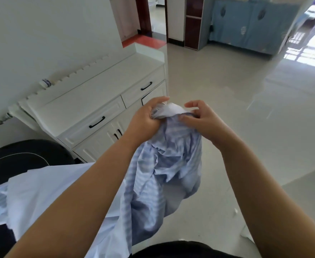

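Note:
A blue-and-white striped shirt with a white collar hangs bunched in the air in front of me. My left hand grips the bunched cloth just below the collar, fingers curled round it. My right hand pinches the collar's right side between thumb and fingers. The shirt's lower part droops toward the floor and over the pale blue cloth at the lower left.
A heap of pale blue and white garments lies at the lower left. A black seat stands behind it. A white drawer cabinet lines the left wall. Pale glossy tiled floor stretches right toward a blue cabinet.

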A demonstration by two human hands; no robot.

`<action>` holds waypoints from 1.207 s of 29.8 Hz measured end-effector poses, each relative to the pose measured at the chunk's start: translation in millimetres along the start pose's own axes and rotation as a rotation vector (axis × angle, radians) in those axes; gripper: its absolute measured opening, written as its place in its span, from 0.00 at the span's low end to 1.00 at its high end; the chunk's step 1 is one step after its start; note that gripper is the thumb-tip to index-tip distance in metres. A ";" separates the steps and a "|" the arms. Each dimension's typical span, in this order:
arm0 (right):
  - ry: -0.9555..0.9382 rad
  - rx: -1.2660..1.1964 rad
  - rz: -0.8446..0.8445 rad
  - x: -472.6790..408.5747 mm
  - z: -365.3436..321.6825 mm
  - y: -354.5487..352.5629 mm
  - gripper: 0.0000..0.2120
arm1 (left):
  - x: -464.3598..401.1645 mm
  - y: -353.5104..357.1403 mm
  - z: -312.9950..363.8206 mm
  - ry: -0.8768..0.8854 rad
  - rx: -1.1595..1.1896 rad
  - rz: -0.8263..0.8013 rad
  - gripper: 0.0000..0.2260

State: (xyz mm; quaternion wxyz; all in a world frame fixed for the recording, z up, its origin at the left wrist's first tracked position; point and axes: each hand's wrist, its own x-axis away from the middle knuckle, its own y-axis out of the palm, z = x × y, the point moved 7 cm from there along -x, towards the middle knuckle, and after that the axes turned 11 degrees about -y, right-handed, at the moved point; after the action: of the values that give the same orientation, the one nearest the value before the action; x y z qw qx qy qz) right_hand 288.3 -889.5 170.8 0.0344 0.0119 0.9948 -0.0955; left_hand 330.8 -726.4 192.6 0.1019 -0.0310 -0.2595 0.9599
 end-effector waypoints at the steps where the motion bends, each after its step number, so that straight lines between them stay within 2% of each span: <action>1: -0.033 0.049 0.039 3.7 8.0 1.9 0.23 | -3.4 -3.7 1.0 0.001 0.031 0.032 0.19; 4: -0.105 0.193 0.273 22.3 41.1 8.9 0.31 | -11.5 -8.9 10.0 0.013 0.136 0.056 0.18; 6: -0.006 0.182 0.370 33.7 74.3 20.1 0.36 | -16.3 -13.6 19.4 0.025 0.200 0.041 0.19; 8: 0.156 0.123 0.376 37.7 104.1 35.8 0.42 | -23.1 -16.1 35.0 0.058 0.195 -0.019 0.22; 9: 0.202 0.057 0.371 35.6 114.2 40.6 0.40 | -26.3 -15.2 44.2 0.083 0.178 -0.068 0.23; 11: 0.205 -0.072 0.396 26.1 116.3 43.2 0.25 | -31.4 -13.0 61.3 0.134 0.136 -0.160 0.23; 12: 0.197 -0.173 0.389 19.2 115.3 44.7 0.22 | -33.6 -13.7 68.4 0.151 0.120 -0.189 0.21; 15: 0.181 -0.339 0.366 9.2 122.1 48.4 0.22 | -38.9 -19.4 81.0 0.138 0.198 -0.257 0.18; 18: 0.123 -0.111 0.341 0.4 140.6 50.7 0.24 | -39.9 -17.5 96.5 0.095 0.381 -0.343 0.17; 20: 0.166 -0.188 0.423 -1.7 135.7 45.4 0.24 | -38.2 -10.2 106.5 0.087 0.437 -0.399 0.17; 22: 0.153 -0.381 0.530 -5.8 127.4 34.9 0.16 | -38.9 -6.5 108.7 0.068 0.482 -0.441 0.18; 24: 0.187 -0.354 0.592 -10.3 127.4 19.4 0.13 | -43.6 -7.2 103.3 0.035 0.549 -0.472 0.18; 28: 0.238 -0.117 0.627 -3.6 131.0 -3.2 0.14 | -53.4 -7.6 83.7 -0.014 0.596 -0.451 0.19; 30: 0.259 -0.186 0.724 7.4 140.6 -16.9 0.12 | -55.7 -7.8 72.4 -0.043 0.569 -0.411 0.18; 33: 0.252 -0.320 0.867 21.5 146.3 -48.9 0.11 | -58.8 -18.6 55.7 -0.050 0.396 -0.327 0.17; 36: 0.190 -0.395 0.930 24.1 121.7 -80.6 0.11 | -60.4 -33.9 40.0 -0.058 0.218 -0.220 0.12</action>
State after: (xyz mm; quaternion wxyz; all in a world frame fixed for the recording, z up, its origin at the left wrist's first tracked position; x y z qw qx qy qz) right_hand 269.9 -991.4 65.1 -0.0159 0.4549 0.8821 0.1214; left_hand 391.5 -730.3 244.7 0.2014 0.0368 -0.1582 0.9660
